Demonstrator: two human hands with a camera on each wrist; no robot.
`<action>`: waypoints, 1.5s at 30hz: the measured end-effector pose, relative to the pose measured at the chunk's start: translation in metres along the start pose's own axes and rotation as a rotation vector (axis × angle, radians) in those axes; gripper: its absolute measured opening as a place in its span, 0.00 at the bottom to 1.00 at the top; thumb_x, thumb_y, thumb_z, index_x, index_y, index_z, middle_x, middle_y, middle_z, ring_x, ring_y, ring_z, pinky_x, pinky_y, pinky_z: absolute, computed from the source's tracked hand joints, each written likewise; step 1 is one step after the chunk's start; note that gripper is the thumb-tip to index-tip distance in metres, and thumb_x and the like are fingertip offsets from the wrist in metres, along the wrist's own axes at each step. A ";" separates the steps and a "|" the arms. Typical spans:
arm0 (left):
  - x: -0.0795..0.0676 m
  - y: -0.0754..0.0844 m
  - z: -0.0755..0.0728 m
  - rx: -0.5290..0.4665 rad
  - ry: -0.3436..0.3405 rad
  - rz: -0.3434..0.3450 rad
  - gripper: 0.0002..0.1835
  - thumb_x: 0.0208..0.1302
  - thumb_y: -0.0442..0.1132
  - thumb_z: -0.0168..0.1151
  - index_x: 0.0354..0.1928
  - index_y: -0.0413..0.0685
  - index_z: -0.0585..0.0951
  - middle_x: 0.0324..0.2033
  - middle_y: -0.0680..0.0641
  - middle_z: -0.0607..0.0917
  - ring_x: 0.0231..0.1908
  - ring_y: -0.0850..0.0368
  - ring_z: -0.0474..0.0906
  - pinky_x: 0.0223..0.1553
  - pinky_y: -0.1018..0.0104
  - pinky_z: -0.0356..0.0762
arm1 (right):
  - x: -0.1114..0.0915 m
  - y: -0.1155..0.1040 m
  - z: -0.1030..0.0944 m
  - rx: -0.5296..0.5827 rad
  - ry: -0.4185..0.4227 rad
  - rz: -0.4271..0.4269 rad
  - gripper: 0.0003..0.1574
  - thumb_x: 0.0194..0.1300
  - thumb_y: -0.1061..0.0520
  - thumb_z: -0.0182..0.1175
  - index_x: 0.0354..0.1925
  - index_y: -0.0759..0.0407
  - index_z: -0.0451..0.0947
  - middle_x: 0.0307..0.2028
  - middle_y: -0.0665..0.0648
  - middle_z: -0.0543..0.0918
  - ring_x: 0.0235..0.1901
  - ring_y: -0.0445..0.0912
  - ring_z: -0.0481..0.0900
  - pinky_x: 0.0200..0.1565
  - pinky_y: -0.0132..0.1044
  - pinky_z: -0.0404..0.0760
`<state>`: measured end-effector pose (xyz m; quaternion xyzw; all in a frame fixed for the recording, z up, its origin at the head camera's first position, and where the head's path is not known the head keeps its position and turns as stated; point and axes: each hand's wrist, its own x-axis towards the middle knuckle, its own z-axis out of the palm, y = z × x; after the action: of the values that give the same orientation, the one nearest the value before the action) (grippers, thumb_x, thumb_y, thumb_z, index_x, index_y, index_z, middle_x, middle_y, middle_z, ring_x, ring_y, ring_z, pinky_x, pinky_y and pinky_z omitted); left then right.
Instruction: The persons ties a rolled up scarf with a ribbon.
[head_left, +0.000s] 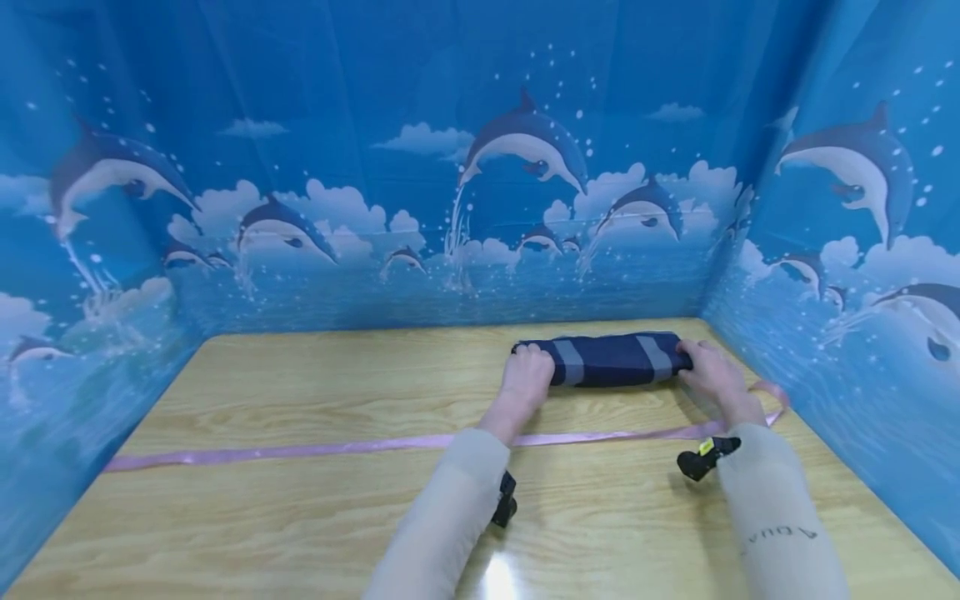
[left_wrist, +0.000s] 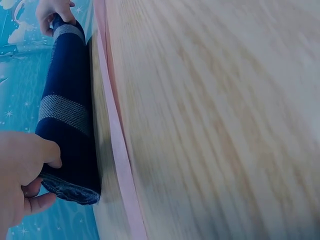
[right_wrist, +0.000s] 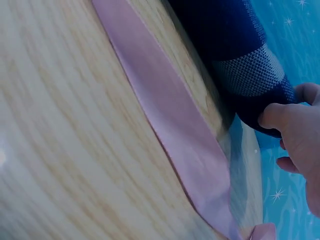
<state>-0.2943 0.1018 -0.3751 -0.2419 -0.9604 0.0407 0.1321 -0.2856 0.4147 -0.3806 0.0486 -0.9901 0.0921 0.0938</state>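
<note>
A rolled-up navy cloth (head_left: 611,360) with two grey woven bands lies crosswise near the back of the table. My left hand (head_left: 528,373) grips its left end, thumb and fingers around the roll beside the layered edge that shows in the left wrist view. At the opposite end, my right hand (head_left: 712,373) pinches the cloth, with the thumb (right_wrist: 274,117) pressed on its near side. In front of the roll, a long pink ribbon (head_left: 300,451) stretches across the table, passing under both forearms; its right end loops up near the table's edge.
Blue curtains (head_left: 420,208) printed with dolphins and clouds enclose the back and both sides of the wooden table (head_left: 300,383). Each wrist carries a small black camera, one of them the right wrist camera (head_left: 705,457) with a yellow-green mark.
</note>
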 end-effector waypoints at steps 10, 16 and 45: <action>-0.002 -0.023 -0.008 0.114 0.100 0.032 0.11 0.53 0.38 0.63 0.41 0.47 0.83 0.33 0.50 0.82 0.35 0.57 0.76 0.32 0.65 0.75 | 0.000 -0.011 -0.007 -0.074 0.148 -0.094 0.27 0.54 0.60 0.64 0.53 0.64 0.70 0.44 0.72 0.73 0.45 0.65 0.71 0.40 0.61 0.71; -0.011 -0.040 -0.017 0.161 0.182 0.077 0.10 0.51 0.37 0.64 0.38 0.47 0.83 0.31 0.50 0.81 0.34 0.56 0.76 0.32 0.66 0.74 | -0.001 -0.022 -0.010 -0.111 0.221 -0.165 0.26 0.51 0.60 0.67 0.49 0.64 0.73 0.41 0.70 0.74 0.43 0.63 0.71 0.36 0.60 0.73; -0.051 -0.103 -0.035 0.193 0.308 0.157 0.06 0.58 0.34 0.57 0.37 0.45 0.81 0.33 0.47 0.80 0.37 0.51 0.71 0.44 0.54 0.67 | 0.003 -0.067 -0.018 -0.067 0.524 -0.620 0.25 0.34 0.67 0.68 0.36 0.68 0.73 0.33 0.64 0.77 0.36 0.61 0.74 0.37 0.54 0.72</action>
<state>-0.2882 -0.0127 -0.3391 -0.3055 -0.8987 0.1052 0.2965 -0.2780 0.3523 -0.3507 0.3165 -0.8735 0.0365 0.3680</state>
